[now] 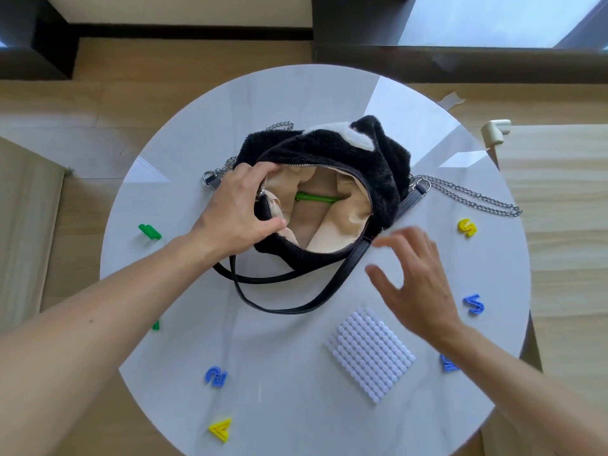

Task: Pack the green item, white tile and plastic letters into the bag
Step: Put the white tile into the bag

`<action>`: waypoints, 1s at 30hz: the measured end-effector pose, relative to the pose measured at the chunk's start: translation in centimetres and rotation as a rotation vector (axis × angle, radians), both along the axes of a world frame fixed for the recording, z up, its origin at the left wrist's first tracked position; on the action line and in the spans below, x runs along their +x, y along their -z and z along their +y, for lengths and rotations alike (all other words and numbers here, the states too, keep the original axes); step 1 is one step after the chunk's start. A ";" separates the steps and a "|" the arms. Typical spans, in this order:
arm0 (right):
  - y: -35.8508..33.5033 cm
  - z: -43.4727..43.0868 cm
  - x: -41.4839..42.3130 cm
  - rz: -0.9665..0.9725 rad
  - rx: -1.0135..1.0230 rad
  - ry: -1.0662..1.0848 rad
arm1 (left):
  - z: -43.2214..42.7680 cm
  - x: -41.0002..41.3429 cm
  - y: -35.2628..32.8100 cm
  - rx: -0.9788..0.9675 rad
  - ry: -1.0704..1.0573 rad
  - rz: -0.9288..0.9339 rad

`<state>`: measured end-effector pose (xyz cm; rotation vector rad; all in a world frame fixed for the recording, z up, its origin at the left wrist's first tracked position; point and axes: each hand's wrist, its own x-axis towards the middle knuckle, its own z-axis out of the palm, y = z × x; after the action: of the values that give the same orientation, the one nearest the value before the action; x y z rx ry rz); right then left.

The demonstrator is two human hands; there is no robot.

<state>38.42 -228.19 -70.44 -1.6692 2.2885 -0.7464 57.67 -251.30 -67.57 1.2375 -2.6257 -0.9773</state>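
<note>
Round white tabletop (296, 93) stood over pale wood flooring, with a dark frame and a bright window at the far side. Black fuzzy bag (329, 149) lay near the tabletop's centre, zip mouth wide open, tan lining exposed. Its black straps (296, 309) looped toward the near edge; a metal chain (473, 195) trailed off to the right.

Green item (317, 198) lay inside the bag, on the lining near the bottom.

Left hand (237, 209) gripped the left rim of the bag's opening, fingers curled over the zip edge, thumb on the near rim. Right hand (414, 281) hovered just right of the bag, above the tabletop, fingers spread and holding nothing; it was motion-blurred.

White tile (370, 355), studded surface up, lay on the tabletop near the front, just below the right hand and apart from the bag.

Plastic letters lay scattered on the tabletop, all outside the bag: green piece (149, 232) at left; a small green one (156, 325) partly hidden by the left forearm; blue (216, 376) and yellow (220, 429) at front left; yellow (467, 227) and blue (473, 303) at right; another blue (448, 362) partly hidden behind the right wrist.
</note>
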 end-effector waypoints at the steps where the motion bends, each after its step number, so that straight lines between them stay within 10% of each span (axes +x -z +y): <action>1: 0.5 1.6 0.6 -0.046 0.034 0.012 | 0.1 0.1 -0.1 0.015 -0.001 0.011; 10: 3.7 11.1 5.8 -0.099 0.699 0.079 | 0.0 0.5 -0.6 0.029 -0.010 0.058; 30: 4.1 9.2 7.0 -0.329 0.795 0.537 | 0.6 0.9 -0.2 0.032 -0.024 0.069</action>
<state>45.46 -218.98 -74.54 -0.5535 2.3263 -0.1088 58.60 -250.68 -67.36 1.2164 -2.5470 -1.0421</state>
